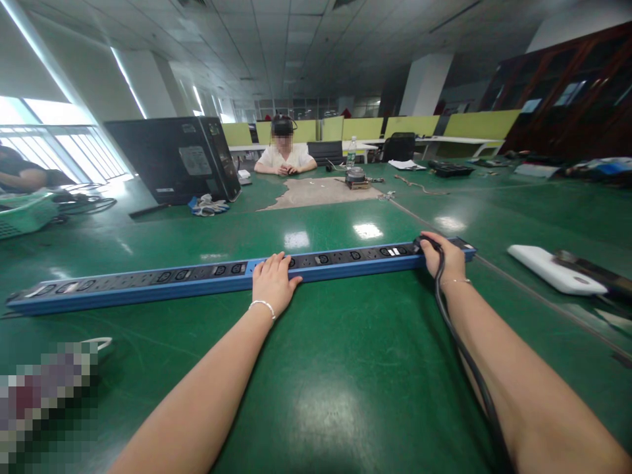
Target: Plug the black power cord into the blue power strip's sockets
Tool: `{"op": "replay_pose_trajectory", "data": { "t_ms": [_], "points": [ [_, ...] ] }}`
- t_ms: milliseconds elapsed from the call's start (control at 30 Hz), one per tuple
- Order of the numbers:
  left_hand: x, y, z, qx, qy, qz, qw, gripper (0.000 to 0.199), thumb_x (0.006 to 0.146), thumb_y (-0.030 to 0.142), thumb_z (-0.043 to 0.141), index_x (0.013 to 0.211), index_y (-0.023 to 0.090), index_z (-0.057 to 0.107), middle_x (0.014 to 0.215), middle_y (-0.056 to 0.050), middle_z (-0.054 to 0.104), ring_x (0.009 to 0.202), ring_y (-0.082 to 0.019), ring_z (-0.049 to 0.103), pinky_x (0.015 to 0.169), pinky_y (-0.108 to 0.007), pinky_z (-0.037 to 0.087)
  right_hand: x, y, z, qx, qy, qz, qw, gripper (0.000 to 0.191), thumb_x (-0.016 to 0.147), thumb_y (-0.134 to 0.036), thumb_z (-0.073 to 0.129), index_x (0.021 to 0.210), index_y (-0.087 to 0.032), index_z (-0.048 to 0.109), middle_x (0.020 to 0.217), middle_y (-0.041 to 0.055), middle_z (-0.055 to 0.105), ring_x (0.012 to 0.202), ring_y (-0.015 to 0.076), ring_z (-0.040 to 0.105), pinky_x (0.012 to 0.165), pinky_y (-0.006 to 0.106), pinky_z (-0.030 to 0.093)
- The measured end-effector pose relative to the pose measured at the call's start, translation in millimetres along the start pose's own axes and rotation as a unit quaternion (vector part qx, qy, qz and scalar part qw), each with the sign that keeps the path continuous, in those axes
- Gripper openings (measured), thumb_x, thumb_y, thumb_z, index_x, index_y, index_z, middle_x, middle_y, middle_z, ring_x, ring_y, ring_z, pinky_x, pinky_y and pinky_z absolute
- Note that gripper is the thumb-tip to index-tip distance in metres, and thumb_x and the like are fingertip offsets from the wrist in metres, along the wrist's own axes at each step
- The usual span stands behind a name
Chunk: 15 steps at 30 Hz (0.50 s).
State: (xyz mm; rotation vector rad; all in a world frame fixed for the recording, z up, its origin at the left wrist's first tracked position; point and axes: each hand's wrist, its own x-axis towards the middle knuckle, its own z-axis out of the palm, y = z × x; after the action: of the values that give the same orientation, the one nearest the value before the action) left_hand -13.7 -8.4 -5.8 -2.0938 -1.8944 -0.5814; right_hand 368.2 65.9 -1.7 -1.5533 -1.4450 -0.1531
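Note:
A long blue power strip (197,284) with a row of black sockets lies across the green table. My left hand (273,282) rests on the middle of the strip, its fingers over the top and the thumb along the near side. Near the strip's right end, my right hand (443,257) is closed round the black plug (419,243), which is at the sockets; whether it is seated in one cannot be made out. From that hand a black cable (461,345) runs down along my right forearm.
A white device (555,268) lies at the right. A black computer case (172,158) and gloves (208,205) are at the back left, a green basket (27,215) at the far left. Across the green table (316,368) sits a person (285,155) near a bottle (351,153).

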Motion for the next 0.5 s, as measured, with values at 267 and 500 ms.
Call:
{"op": "replay_pose_trajectory", "data": {
  "t_ms": [267, 500],
  "points": [
    [0.3, 0.5, -0.6, -0.001, -0.005, -0.006, 1.000, 0.049, 0.083, 0.041, 0.050, 0.126, 0.021, 0.046, 0.136, -0.010, 0.047, 0.127, -0.025, 0.040, 0.105, -0.042, 0.026, 6.1, -2.5, -1.5, 0.014, -0.020, -0.012, 1.000, 0.031, 0.074, -0.035, 0.051, 0.095, -0.021, 0.069, 0.085, 0.0061, 0.071, 0.083, 0.0237, 0.064, 0.085, 0.039, 0.047],
    [0.0, 1.0, -1.4, 0.002, -0.004, -0.003, 1.000, 0.048, 0.083, 0.041, 0.049, 0.126, 0.020, 0.047, 0.136, -0.010, 0.047, 0.127, -0.025, 0.040, 0.105, -0.042, 0.026, -6.4, -0.1, -0.1, -0.031, -0.056, -0.030, 0.998, 0.037, 0.077, -0.036, 0.049, 0.106, -0.022, 0.066, 0.095, 0.0072, 0.070, 0.090, 0.0258, 0.063, 0.086, 0.041, 0.047]
  ]
}}
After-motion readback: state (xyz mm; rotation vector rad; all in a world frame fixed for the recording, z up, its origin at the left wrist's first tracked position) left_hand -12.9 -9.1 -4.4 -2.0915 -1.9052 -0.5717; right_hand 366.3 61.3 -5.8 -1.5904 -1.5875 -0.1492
